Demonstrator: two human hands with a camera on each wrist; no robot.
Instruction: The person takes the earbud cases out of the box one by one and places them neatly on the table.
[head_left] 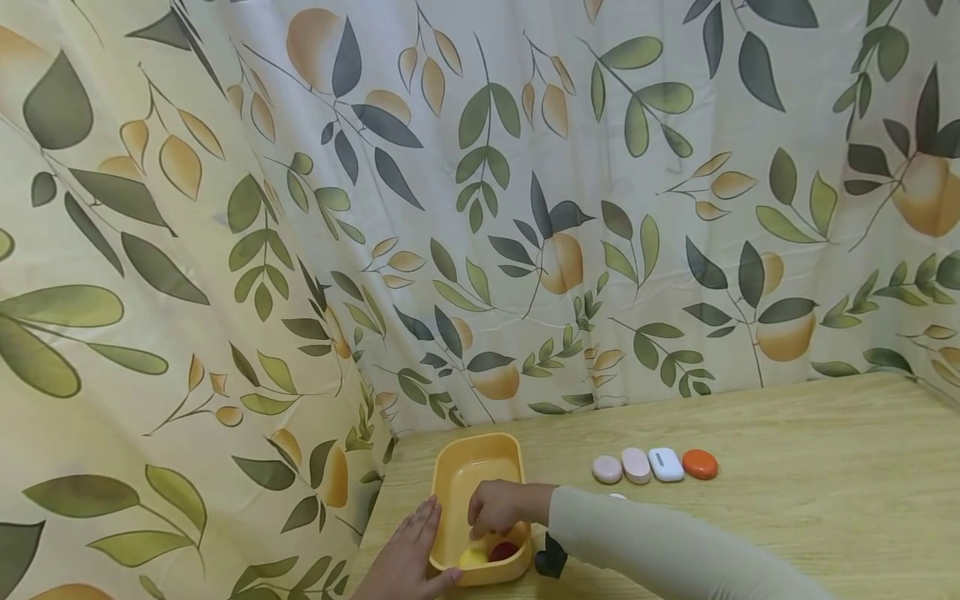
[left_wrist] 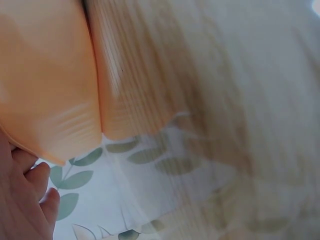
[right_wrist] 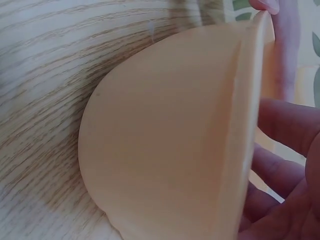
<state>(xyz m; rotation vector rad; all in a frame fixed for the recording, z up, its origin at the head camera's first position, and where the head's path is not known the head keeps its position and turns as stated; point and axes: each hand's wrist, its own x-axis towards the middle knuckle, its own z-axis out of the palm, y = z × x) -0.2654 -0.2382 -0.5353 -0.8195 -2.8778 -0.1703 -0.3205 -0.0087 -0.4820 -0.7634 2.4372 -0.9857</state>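
Note:
A yellow-orange plastic tub [head_left: 478, 448] stands on the table near its left edge. My left hand [head_left: 405, 550] rests against the tub's left side, fingers extended along the rim and thumb at the front corner. Inside the tub, at the near end, lie a yellow piece [head_left: 474, 557] and a dark red piece [head_left: 503, 551]. My right hand [head_left: 497, 507] reaches over the right rim into the tub, fingers bent downward just above these pieces. In the right wrist view its fingers [right_wrist: 287, 120] are spread apart behind the tub wall [right_wrist: 165, 135], which hides the fingertips; I cannot tell whether they hold anything.
Right of the tub, a row of small rounded items holds two pale pink ones [head_left: 607, 469], a white one [head_left: 666, 465] and an orange one [head_left: 700, 464]. A white item [head_left: 617, 497] is mostly behind the right sleeve [head_left: 660, 533]. A leaf-patterned curtain [head_left: 525, 350] borders the table.

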